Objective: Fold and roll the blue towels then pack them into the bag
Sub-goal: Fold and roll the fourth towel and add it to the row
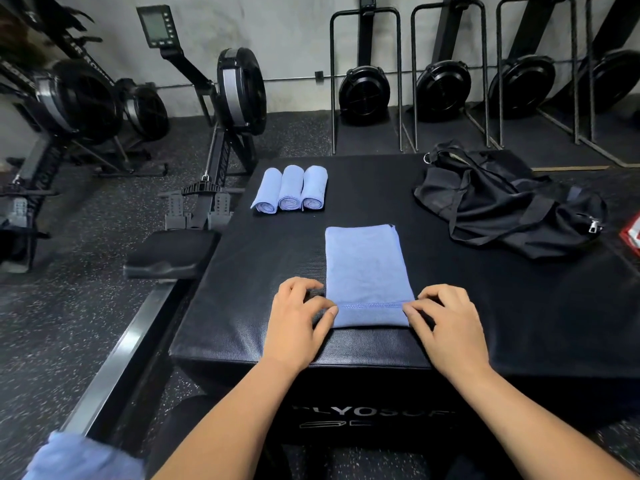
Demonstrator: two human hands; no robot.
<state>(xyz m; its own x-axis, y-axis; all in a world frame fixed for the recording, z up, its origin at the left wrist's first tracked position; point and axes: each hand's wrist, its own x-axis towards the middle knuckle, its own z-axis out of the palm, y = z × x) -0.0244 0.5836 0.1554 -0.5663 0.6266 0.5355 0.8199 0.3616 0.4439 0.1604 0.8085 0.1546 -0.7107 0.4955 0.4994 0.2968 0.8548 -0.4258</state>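
A blue towel (365,268) lies folded into a long strip on the black padded box (277,258), its near end turned over into the start of a roll. My left hand (299,320) pinches the left end of that rolled edge. My right hand (445,323) pinches its right end. Three rolled blue towels (290,189) lie side by side at the box's far left. The black bag (502,202) lies crumpled at the far right, a metal zipper pull showing on its right end.
More blue towel cloth (83,459) sits at the bottom left, off the box. A rowing machine (214,140) with its seat and rail stands close along the box's left side. More rowers stand upright against the back wall. A red and white object (632,233) shows at the right edge.
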